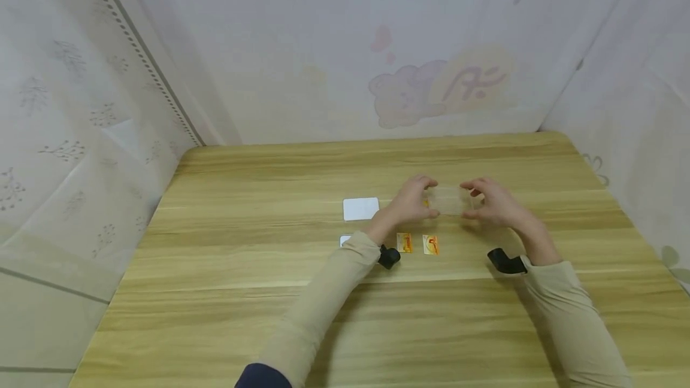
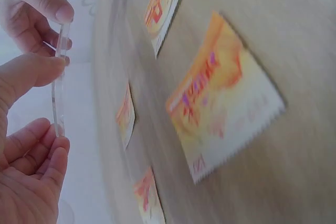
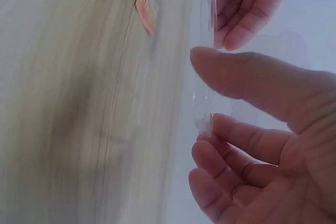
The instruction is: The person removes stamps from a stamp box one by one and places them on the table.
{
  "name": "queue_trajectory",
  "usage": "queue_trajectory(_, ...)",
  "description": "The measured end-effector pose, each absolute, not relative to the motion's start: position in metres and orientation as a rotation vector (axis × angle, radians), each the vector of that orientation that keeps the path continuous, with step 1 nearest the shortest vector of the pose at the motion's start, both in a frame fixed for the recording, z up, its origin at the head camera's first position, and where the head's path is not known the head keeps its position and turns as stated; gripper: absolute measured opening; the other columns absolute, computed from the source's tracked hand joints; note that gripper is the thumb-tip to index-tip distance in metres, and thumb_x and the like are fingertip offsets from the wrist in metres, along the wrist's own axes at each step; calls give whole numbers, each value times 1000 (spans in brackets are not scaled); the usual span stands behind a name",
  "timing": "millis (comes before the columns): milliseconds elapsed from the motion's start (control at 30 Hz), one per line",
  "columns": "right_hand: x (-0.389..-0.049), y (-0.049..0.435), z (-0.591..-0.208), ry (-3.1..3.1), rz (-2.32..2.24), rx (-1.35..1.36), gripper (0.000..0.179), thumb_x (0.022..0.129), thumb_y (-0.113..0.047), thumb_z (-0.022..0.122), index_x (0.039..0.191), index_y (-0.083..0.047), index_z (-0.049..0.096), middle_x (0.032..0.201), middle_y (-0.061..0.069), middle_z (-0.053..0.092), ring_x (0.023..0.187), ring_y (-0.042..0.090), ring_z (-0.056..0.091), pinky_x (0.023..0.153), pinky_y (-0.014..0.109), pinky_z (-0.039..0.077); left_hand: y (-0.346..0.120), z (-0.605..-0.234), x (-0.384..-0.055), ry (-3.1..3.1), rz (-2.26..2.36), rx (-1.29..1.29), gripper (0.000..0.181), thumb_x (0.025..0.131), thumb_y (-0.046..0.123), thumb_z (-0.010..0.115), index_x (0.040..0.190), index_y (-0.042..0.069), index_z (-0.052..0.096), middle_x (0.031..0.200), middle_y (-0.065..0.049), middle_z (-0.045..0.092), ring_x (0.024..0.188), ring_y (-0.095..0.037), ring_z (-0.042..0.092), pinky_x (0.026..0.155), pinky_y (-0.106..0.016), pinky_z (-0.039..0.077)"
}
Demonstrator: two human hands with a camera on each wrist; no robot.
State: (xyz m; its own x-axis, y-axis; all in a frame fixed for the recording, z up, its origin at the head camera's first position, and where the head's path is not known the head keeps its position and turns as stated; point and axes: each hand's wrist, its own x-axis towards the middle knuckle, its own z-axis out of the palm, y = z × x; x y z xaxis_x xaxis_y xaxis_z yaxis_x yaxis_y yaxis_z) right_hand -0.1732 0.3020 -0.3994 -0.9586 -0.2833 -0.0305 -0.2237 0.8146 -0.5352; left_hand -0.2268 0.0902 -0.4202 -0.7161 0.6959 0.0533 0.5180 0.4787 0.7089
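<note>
A thin, clear rectangular plastic plate (image 1: 450,201) is held up over the wooden table by both hands. My left hand (image 1: 412,199) pinches its left end, with the thumb on the near long edge and the fingertips on the far one. The right hand (image 1: 493,201) grips the opposite end between thumb and fingers. In the right wrist view the plate (image 3: 202,98) appears edge-on, with a small tab near the fingertips. Close by on the table lie orange and yellow stamps with serrated edges, among them a left stamp (image 1: 403,242) and a right stamp (image 1: 430,245); the left wrist view shows several.
A white card (image 1: 360,209) lies left of my left hand. In front of it, a smaller dark-edged white item (image 1: 345,240) is partly hidden by the left sleeve. Black wrist mounts (image 1: 507,261) jut out at both cuffs. Printed curtains (image 1: 302,64) hang behind the table (image 1: 242,244).
</note>
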Motion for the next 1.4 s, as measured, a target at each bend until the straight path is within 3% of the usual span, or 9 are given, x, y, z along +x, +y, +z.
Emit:
queue_trajectory(467, -182, 280, -398, 2911, -945, -566, 56, 70, -7, 81, 116, 11, 54, 106, 24, 53, 95, 34, 51, 80, 47, 50, 58, -418, -228, 2490, 1210, 1006, 63, 75, 14, 78, 129, -2, 50, 128, -11, 52, 115, -22, 49, 96, -22, 39)
queue_trajectory(767, -189, 267, -395, 2866, -961, -613, 56, 71, -5, 80, 117, 13, 52, 108, 26, 52, 96, 36, 51, 81, 48, 48, 38, -417, -229, 2474, 1265, 1010, 66, 75, 12, 79, 129, -7, 47, 126, -19, 52, 113, -26, 50, 97, -23, 39)
queue_trajectory(1067, -197, 248, -395, 2822, -985, -647, 57, 73, -10, 79, 117, 13, 52, 109, 26, 52, 97, 36, 51, 83, 48, 48, 19, -417, -230, 2501, 1306, 933, 65, 74, 13, 80, 127, -7, 49, 125, -17, 53, 113, -26, 51, 96, -25, 41)
queue_trajectory(1400, -205, 232, -399, 2833, -993, -744, 58, 69, -7, 81, 115, 13, 53, 107, 25, 54, 95, 35, 53, 83, 48, 48, -2, -420, -229, 2537, 1296, 871, 64, 73, 16, 81, 125, -7, 51, 123, -17, 54, 112, -26, 52, 96, -26, 42)
